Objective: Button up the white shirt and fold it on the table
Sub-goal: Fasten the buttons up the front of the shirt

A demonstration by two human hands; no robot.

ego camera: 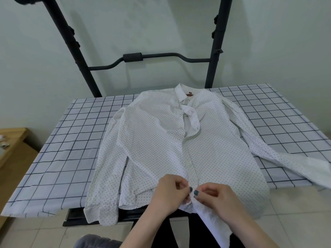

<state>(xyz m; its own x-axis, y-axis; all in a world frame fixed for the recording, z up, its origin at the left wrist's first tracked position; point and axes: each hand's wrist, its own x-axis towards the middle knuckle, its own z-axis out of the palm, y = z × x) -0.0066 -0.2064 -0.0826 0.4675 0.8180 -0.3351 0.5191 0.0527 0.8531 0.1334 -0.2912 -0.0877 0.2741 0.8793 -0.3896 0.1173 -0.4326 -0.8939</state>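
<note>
A white shirt with small dark dots (157, 140) lies face up on the checked table (71, 140), collar at the far side. Its front placket is closed through the middle and gapes open near the collar. My left hand (170, 194) and my right hand (216, 199) meet at the lower placket near the hem, each pinching the shirt's front edge between thumb and fingers. The button itself is hidden under my fingertips. The hem hangs over the table's near edge. The right sleeve trails off the table's right side, and the left sleeve lies folded along the body.
A black metal frame (166, 58) stands against the wall behind the table. A wooden piece of furniture (12, 149) sits low at the left. Tiled floor shows below the table's near edge.
</note>
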